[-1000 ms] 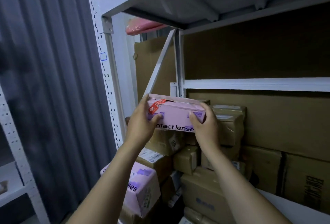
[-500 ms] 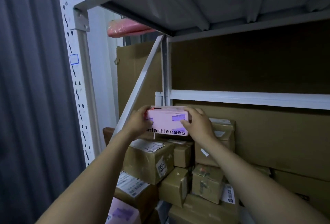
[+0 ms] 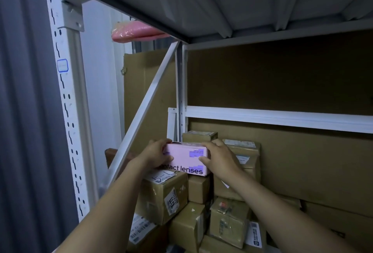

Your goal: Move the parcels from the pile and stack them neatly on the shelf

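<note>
A pink box printed "contact lenses" (image 3: 185,159) sits on top of the stacked brown parcels (image 3: 164,198) in the left corner of the white metal shelf (image 3: 278,117). My left hand (image 3: 156,155) grips its left end, thumb on the front face. At the right end my right hand (image 3: 219,157) holds it, fingers over the top edge and thumb on the front. Taller taped brown parcels (image 3: 241,158) stand directly behind and to the right of the pink box.
A diagonal white brace (image 3: 145,115) crosses just left of my left hand. The perforated upright post (image 3: 66,99) stands at the left by a grey curtain (image 3: 24,111). Flat cardboard (image 3: 282,164) lines the shelf back. A pink wrapped bundle (image 3: 137,32) lies above.
The pink box moved deeper into the shelf and lower, from held in the air to resting on the brown stack. Both hands kept their hold; the view came closer and tilted up.
</note>
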